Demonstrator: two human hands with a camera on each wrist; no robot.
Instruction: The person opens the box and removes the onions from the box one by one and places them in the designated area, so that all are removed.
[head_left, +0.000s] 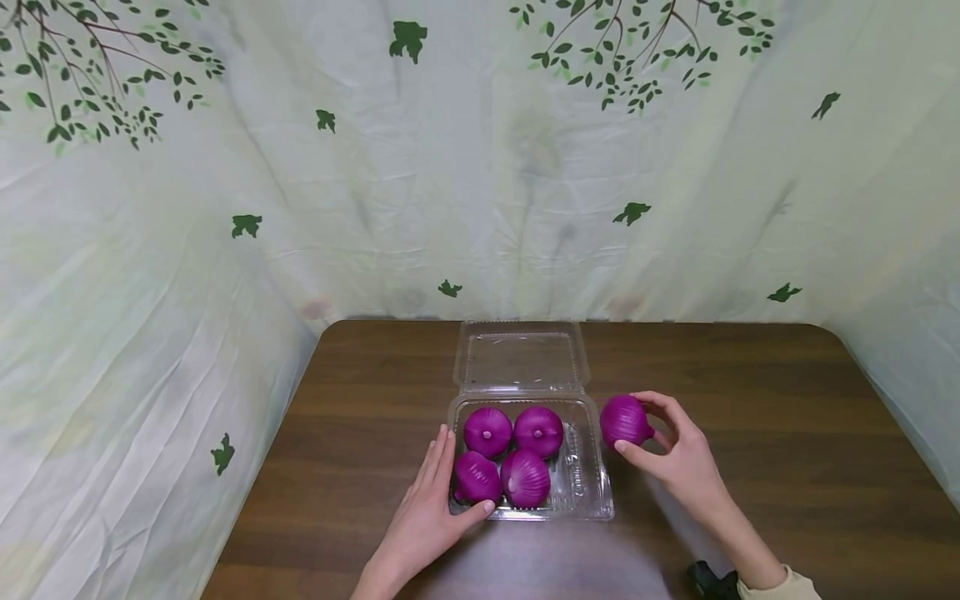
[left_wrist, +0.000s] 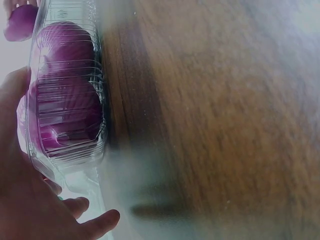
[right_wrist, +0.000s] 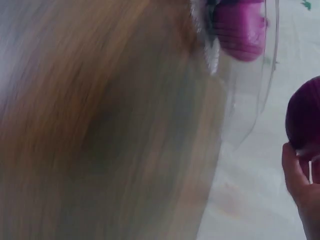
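Observation:
A purple-red onion (head_left: 624, 420) is held in my right hand (head_left: 686, 458), between thumb and fingers, just right of a clear plastic clamshell box (head_left: 592, 492). In the right wrist view the same onion (right_wrist: 306, 117) shows at the right edge, above the fingertips. The box lies with its lid (head_left: 521, 354) folded back, and several more onions (head_left: 526, 479) fill its left and middle part. My left hand (head_left: 429, 512) rests along the box's left side, fingers straight, thumb over the front-left rim. Through the ribbed wall, onions (left_wrist: 65, 55) show in the left wrist view.
The brown wooden table (head_left: 787, 450) carries the box near its middle. Behind it hangs a pale cloth (head_left: 480, 183) printed with leaves and branches. A dark band (head_left: 712, 581) sits at my right wrist.

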